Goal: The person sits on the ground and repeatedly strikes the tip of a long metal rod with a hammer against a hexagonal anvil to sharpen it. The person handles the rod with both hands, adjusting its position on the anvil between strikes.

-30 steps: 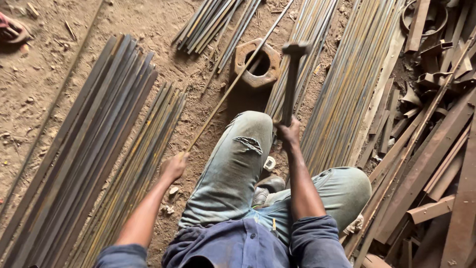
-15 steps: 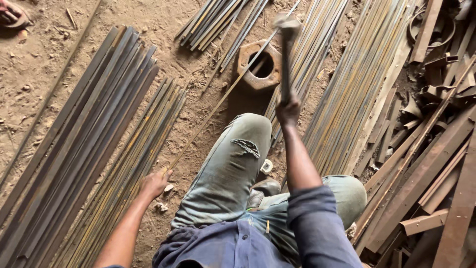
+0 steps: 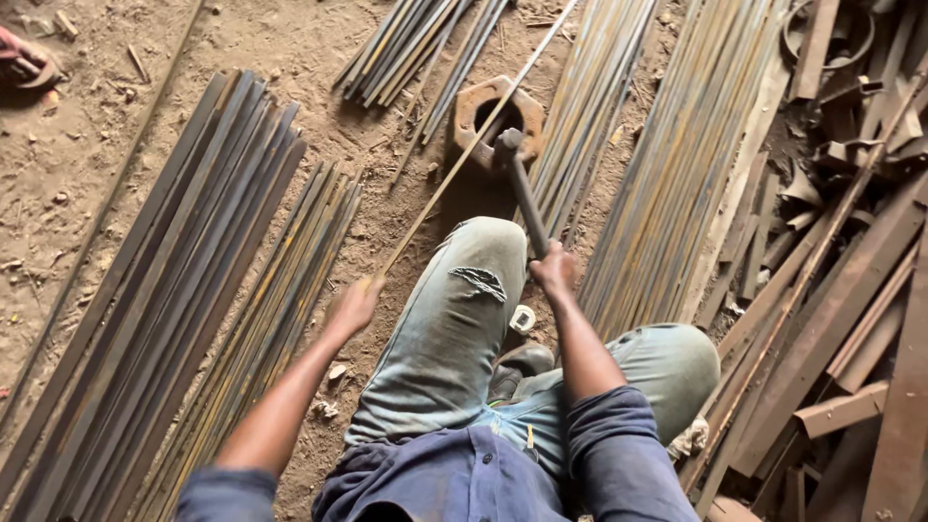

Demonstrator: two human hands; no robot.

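Hammer (image 3: 517, 184) gripped in our right hand (image 3: 554, 271), fingers clamped round the lower end of its dark handle; the head sits at the near edge of a rusty hexagonal nut-shaped block (image 3: 495, 118) lying on the dirt floor (image 3: 87, 164). We cannot tell whether the head touches the block or the rod.

Our left hand (image 3: 354, 304) has its fingers closed on the near end of a thin steel rod (image 3: 454, 169). The rod runs diagonally away from us, crosses the top of the block just beside the hammer head, and goes on toward the far edge of the floor.

We are seated on the floor, knees in pale worn jeans, one knee (image 3: 478, 266) raised between the two hands. A small white roll (image 3: 523, 318) lies beside that leg, near a dark shoe (image 3: 517, 365).

Flat steel strips (image 3: 164, 309) lie in a wide bundle along the left side of the floor, with a narrower, yellowish bundle (image 3: 280, 319) just beside them, near our left hand. More thin rods (image 3: 416, 43) lie at the far edge, left of the block. Long bundled rods (image 3: 677, 174) stretch along the right of the hammer, reaching past our right knee. Rusty scrap bars and angle pieces (image 3: 841, 309) are heaped at the right edge of the floor. Part of a sandal (image 3: 24, 60) shows at the far left corner.
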